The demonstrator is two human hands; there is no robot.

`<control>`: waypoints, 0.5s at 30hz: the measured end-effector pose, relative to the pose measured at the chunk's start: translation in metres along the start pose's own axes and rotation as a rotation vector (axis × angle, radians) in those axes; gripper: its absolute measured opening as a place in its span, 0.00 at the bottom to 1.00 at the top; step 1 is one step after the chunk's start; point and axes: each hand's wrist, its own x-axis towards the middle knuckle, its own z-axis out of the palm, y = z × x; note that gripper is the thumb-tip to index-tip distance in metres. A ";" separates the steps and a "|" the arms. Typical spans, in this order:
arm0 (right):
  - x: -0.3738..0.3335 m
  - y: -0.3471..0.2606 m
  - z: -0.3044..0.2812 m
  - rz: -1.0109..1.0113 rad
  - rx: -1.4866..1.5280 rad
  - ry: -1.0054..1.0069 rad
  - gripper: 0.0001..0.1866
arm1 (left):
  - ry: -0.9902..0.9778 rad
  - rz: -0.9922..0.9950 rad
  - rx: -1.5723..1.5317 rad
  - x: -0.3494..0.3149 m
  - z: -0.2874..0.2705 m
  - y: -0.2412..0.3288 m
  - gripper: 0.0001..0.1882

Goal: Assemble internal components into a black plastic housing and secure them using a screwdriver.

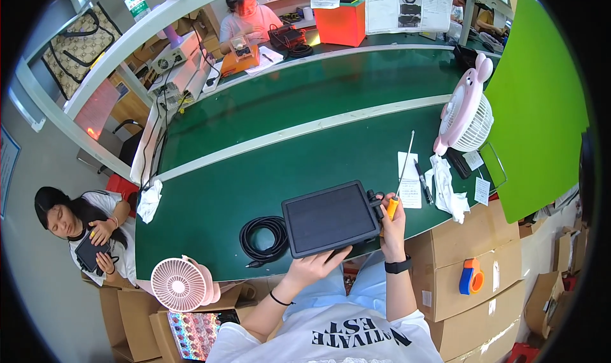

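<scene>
A black rectangular monitor-like device (331, 218) is tilted over the near edge of the green table, its flat face upward. My left hand (316, 266) grips its lower edge from beneath, with some fingers hidden under it. At its right side is a small black bracket-like fitting (375, 201). My right hand (394, 228) is closed around a screwdriver (393, 206) with a yellow handle, beside that fitting. The long thin shaft points up and away from me. Left of the device lies a coiled black cable (263, 241), its plug end toward the table's near edge.
On the green table (210, 216) stand pink fans (180, 285) (468, 111) at near left and far right. A paper slip (409, 180), black pen (422, 181) and white cloth (447, 191) lie right. Cardboard boxes (474, 255) are stacked below right. Two people (89, 236) (245, 22) sit nearby.
</scene>
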 end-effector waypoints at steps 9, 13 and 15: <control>0.005 0.007 -0.010 0.001 -0.011 0.040 0.19 | 0.247 -0.014 -0.150 -0.020 -0.016 -0.002 0.17; -0.003 -0.002 -0.002 0.025 0.013 0.051 0.19 | 0.557 -0.345 -0.296 -0.061 0.012 -0.021 0.48; -0.003 -0.004 0.001 0.024 0.030 0.057 0.19 | 0.396 -0.644 -0.579 -0.039 0.008 -0.029 0.61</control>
